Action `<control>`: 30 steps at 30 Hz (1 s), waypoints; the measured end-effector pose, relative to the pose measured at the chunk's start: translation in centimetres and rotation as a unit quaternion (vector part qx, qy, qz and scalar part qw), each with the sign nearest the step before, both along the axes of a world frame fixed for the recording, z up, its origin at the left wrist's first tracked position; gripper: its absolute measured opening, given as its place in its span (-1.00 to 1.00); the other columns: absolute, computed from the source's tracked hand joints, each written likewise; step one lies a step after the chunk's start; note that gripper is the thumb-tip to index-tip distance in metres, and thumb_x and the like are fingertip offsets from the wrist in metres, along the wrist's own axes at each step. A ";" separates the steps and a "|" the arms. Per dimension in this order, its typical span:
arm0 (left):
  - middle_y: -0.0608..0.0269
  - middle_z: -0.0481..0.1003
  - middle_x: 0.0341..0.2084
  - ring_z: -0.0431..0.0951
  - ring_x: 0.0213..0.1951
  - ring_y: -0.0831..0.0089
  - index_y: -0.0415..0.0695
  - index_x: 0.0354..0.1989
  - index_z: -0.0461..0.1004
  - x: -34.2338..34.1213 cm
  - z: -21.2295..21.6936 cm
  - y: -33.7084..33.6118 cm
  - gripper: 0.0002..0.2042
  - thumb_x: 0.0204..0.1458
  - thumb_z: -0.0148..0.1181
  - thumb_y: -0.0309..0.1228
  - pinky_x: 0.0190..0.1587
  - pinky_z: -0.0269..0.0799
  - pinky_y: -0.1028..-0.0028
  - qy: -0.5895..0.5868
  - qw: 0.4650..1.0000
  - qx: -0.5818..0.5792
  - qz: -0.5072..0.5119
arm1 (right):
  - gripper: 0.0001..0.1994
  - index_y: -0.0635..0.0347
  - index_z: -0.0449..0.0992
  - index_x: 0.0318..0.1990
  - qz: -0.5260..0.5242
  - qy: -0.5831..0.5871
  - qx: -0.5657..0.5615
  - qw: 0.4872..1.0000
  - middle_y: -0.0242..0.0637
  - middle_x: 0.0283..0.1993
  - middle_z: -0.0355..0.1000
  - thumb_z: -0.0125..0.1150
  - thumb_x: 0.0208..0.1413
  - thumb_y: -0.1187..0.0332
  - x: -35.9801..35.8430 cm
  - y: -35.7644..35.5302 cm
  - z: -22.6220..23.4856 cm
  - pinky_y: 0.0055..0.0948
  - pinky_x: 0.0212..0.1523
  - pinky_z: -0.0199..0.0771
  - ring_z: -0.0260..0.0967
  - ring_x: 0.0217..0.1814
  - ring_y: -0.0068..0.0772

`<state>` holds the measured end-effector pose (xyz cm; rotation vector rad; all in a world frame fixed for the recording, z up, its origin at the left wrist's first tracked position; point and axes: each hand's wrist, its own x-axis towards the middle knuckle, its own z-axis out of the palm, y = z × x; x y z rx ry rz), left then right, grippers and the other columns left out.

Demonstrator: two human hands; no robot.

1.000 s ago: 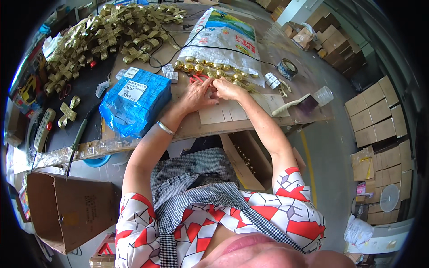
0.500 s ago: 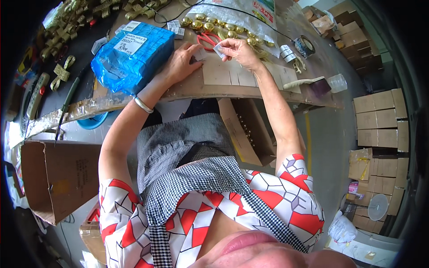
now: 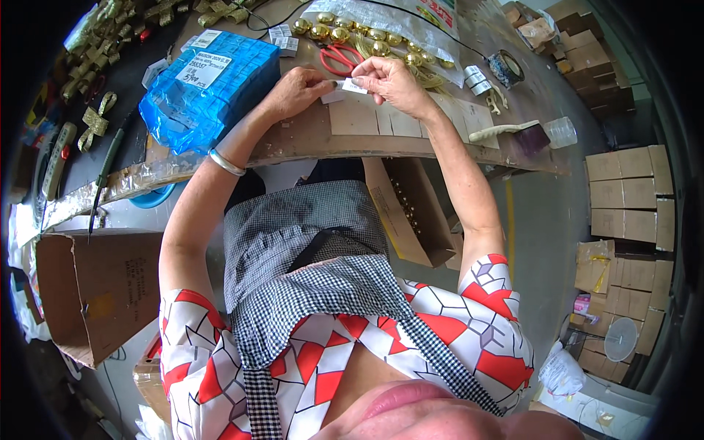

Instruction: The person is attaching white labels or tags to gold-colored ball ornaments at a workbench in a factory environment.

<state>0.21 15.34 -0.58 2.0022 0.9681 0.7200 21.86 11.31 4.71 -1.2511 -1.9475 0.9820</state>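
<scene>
Over the worktable, my right hand (image 3: 396, 86) pinches a small white paper label (image 3: 354, 86) between thumb and fingertips. Just left of it, my left hand (image 3: 297, 92) is closed, with its fingers curled and its thumb close to that label. Another pale label (image 3: 333, 96) shows at the left thumb; the palm side is hidden. Beyond the hands lie red-handled scissors (image 3: 339, 60). A ruled tan card sheet (image 3: 359, 117) lies under and beside my right hand. Close to my left forearm stands a blue plastic-wrapped pack (image 3: 235, 70).
Gold baubles (image 3: 339, 34) lie by a clear plastic bag at the back. Small label stacks (image 3: 286, 45) sit behind the pack. Tape (image 3: 504, 70) and a brush (image 3: 524, 136) are at the right, gold glitter bows (image 3: 95, 123) at the left. An open carton (image 3: 103, 293) stands below.
My right hand has turned the label flatter and drawn it toward my left hand. My left thumb has moved up closer to its fingers.
</scene>
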 end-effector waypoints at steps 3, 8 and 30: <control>0.20 0.50 -0.41 0.45 -0.38 0.53 -0.26 -0.18 0.52 0.5 -1.1 0.3 -0.74 0.02 0.17 -0.35 -0.27 0.40 0.51 -0.063 0.997 0.035 0.002 | -0.83 0.26 0.50 -0.26 0.008 -0.011 -0.024 1.000 -0.53 -0.53 0.34 0.20 0.10 0.33 0.0 0.2 0.0 -0.74 -0.59 0.25 0.21 -0.59 -0.79; 0.20 0.48 -0.47 0.46 -0.42 0.52 -0.21 -0.15 0.53 0.4 -0.4 -0.8 -0.73 -0.04 0.23 -0.39 -0.31 0.41 0.52 -0.118 0.991 0.059 0.011 | -0.86 0.25 0.50 -0.31 -0.032 -0.054 0.033 0.997 -0.51 -0.55 0.36 0.21 0.08 0.36 -0.3 0.7 -0.3 -0.73 -0.60 0.25 0.23 -0.59 -0.77; 0.27 0.46 -0.35 0.49 -0.34 0.54 -0.21 -0.16 0.53 0.4 -0.2 -1.4 -0.71 -0.13 0.28 -0.54 -0.24 0.47 0.54 -0.116 0.988 0.099 0.001 | -0.88 0.25 0.54 -0.37 0.121 -0.013 -0.115 0.986 -0.49 -0.55 0.39 0.27 0.02 0.38 0.3 4.4 0.1 -0.71 -0.55 0.26 0.23 -0.58 -0.74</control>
